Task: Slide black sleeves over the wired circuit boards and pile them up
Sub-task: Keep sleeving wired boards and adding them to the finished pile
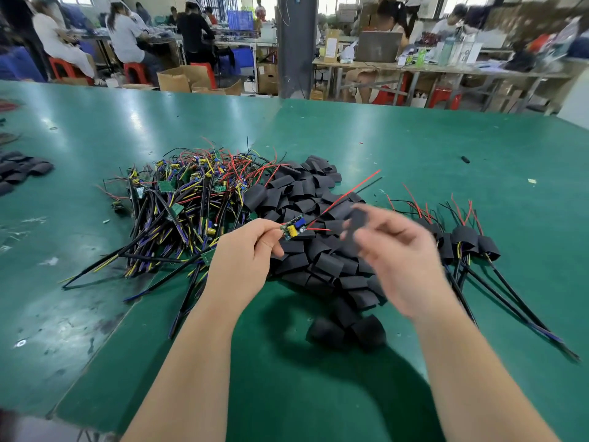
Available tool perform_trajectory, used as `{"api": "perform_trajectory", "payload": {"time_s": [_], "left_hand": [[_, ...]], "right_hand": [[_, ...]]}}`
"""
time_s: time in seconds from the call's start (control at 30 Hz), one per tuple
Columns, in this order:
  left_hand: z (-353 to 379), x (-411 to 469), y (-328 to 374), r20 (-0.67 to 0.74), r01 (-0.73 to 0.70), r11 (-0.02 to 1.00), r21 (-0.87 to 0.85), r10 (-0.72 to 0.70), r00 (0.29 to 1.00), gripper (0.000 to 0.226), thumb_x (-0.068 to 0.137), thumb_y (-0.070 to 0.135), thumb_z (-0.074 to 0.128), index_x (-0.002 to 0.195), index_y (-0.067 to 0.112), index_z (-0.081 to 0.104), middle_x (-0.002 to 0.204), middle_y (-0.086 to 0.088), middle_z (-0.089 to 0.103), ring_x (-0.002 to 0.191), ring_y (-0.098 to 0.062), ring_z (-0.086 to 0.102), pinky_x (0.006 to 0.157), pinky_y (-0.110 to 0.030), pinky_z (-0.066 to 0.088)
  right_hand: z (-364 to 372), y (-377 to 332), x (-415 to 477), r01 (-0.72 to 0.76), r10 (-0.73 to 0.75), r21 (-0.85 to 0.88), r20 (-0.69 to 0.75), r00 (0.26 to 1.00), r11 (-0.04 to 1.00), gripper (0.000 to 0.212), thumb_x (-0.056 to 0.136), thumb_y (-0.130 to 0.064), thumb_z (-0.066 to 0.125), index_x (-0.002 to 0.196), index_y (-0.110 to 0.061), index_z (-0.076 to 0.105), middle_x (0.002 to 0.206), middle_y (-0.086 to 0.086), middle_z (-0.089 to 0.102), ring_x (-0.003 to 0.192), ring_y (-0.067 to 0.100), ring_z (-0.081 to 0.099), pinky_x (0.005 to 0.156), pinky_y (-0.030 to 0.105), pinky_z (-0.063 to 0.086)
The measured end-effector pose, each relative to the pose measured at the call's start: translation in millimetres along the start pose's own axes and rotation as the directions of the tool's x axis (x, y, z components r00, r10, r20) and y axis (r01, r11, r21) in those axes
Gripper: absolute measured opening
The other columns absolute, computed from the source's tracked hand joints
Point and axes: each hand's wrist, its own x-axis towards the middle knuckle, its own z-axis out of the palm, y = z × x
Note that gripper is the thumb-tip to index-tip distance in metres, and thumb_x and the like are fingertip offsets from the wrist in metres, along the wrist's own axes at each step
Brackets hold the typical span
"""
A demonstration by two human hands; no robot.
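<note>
left hand (pixel 245 253) pinches circuit board (pixel 293 227) at near end – red-wire end kept clear for sleeve (pixel 330 264) entry; right hand (pixel 395 253) blurred – grip cannot be told.

The table (pixel 414 138) is open green surface in a broad band along its far edge; only a small black scrap (pixel 465 159) lies there, toward the right. The centre is blocked: a tangle of wired boards (pixel 178 202) touches a heap of black sleeves (pixel 306 193) on its right side. Sleeved boards (pixel 465 240) lie just beside the heap, their cables trailing toward the near right corner. A second sleeve group (pixel 22 170) sits at the left edge, with an open lane between it and the tangle. The left hand (pixel 242 260) and the blurred right hand (pixel 398 256) occupy the air above the heap.
</note>
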Motion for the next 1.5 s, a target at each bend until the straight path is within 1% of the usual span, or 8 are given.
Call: {"api": "perform_trajectory", "payload": {"time_s": [0.07, 0.17, 0.5, 0.67, 1.07, 1.3, 1.4, 1.5], "left_hand": [[0, -1, 3, 0.023, -0.013, 0.999, -0.032, 0.013, 1.0, 0.019, 0.096, 0.013, 0.053, 0.088, 0.026, 0.063, 0.066, 0.013, 0.065, 0.049, 0.006, 0.05, 0.051, -0.007, 0.034], [1, -2, 7, 0.049, -0.038, 0.998, -0.049, 0.041, 0.998, 0.018, 0.096, 0.013, 0.053, 0.09, 0.025, 0.064, 0.067, 0.014, 0.066, 0.055, 0.007, 0.053, 0.053, -0.005, 0.036], [5, -5, 14, 0.183, -0.077, 0.997, -0.031, 0.081, 0.98, 0.019, 0.096, 0.013, 0.054, 0.083, 0.021, 0.065, 0.066, 0.011, 0.066, 0.05, 0.006, 0.048, 0.054, -0.006, 0.033], [6, -6, 13, 0.199, -0.062, 0.997, -0.037, 0.068, 0.978, 0.02, 0.096, 0.015, 0.053, 0.082, 0.025, 0.064, 0.067, 0.012, 0.066, 0.047, -0.001, 0.047, 0.052, -0.008, 0.034], [6, -6, 16, 0.24, -0.06, 0.998, 0.012, 0.056, 0.969, 0.031, 0.097, 0.019, 0.051, 0.076, 0.04, 0.056, 0.074, 0.019, 0.066, 0.056, -0.015, 0.053, 0.06, -0.028, 0.043], [6, -6, 24, 0.263, -0.022, 0.989, -0.144, 0.06, 0.963, 0.029, 0.098, 0.015, 0.05, 0.077, 0.032, 0.061, 0.07, 0.014, 0.068, 0.045, -0.006, 0.039, 0.048, -0.019, 0.037], [5, -7, 25, 0.267, 0.004, 0.983, -0.181, 0.045, 0.963, 0.031, 0.099, 0.014, 0.049, 0.074, 0.029, 0.061, 0.068, 0.017, 0.067, 0.048, -0.008, 0.039, 0.052, -0.025, 0.038], [5, -6, 24, 0.267, 0.018, 0.984, -0.179, 0.031, 0.963, 0.032, 0.099, 0.014, 0.048, 0.074, 0.029, 0.06, 0.062, 0.021, 0.064, 0.044, -0.004, 0.038, 0.048, -0.013, 0.033]], "right_hand": [[-22, -5, 8, -0.057, 0.116, 0.392, -0.129, 0.985, 0.918, 0.016, 0.072, -0.011, 0.069, 0.086, -0.019, 0.068, 0.089, -0.001, 0.068, 0.085, 0.019, 0.07, 0.08, 0.031, 0.057], [-44, -3, 14, -0.008, 0.245, 0.638, -0.285, 0.927, 0.77, 0.01, 0.09, -0.017, 0.057, 0.096, -0.009, 0.058, 0.091, 0.003, 0.06, 0.098, 0.021, 0.07, 0.082, 0.035, 0.058], [-39, -2, 15, 0.088, 0.399, 0.826, -0.359, 0.844, 0.557, 0.036, 0.091, -0.013, 0.061, 0.121, 0.004, 0.051, 0.11, 0.013, 0.056, 0.093, 0.024, 0.066, 0.073, 0.041, 0.06], [-39, -7, 16, 0.119, 0.375, 0.834, -0.364, 0.852, 0.539, 0.022, 0.091, -0.012, 0.062, 0.103, 0.006, 0.058, 0.09, 0.013, 0.067, 0.09, 0.024, 0.07, 0.077, 0.039, 0.059], [-39, 0, 17, 0.033, 0.278, 0.732, -0.3, 0.912, 0.681, 0.002, 0.088, -0.009, 0.06, 0.089, -0.009, 0.059, 0.081, 0.004, 0.063, 0.094, 0.022, 0.069, 0.075, 0.03, 0.058], [-21, 9, 9, -0.207, 0.152, 0.365, 0.173, 0.973, 0.908, 0.031, 0.076, -0.014, 0.067, 0.106, -0.02, 0.065, 0.103, 0.003, 0.069, 0.1, 0.022, 0.067, 0.082, 0.033, 0.055], [-14, 12, 6, -0.195, 0.139, 0.3, 0.198, 0.97, 0.934, 0.032, 0.071, -0.014, 0.07, 0.102, -0.022, 0.07, 0.103, 0.005, 0.07, 0.09, 0.018, 0.066, 0.08, 0.028, 0.055], [-17, 11, 5, -0.157, 0.09, 0.315, 0.219, 0.972, 0.936, 0.035, 0.067, -0.012, 0.072, 0.101, -0.019, 0.07, 0.104, 0.006, 0.072, 0.096, 0.02, 0.068, 0.076, 0.024, 0.055]]}}
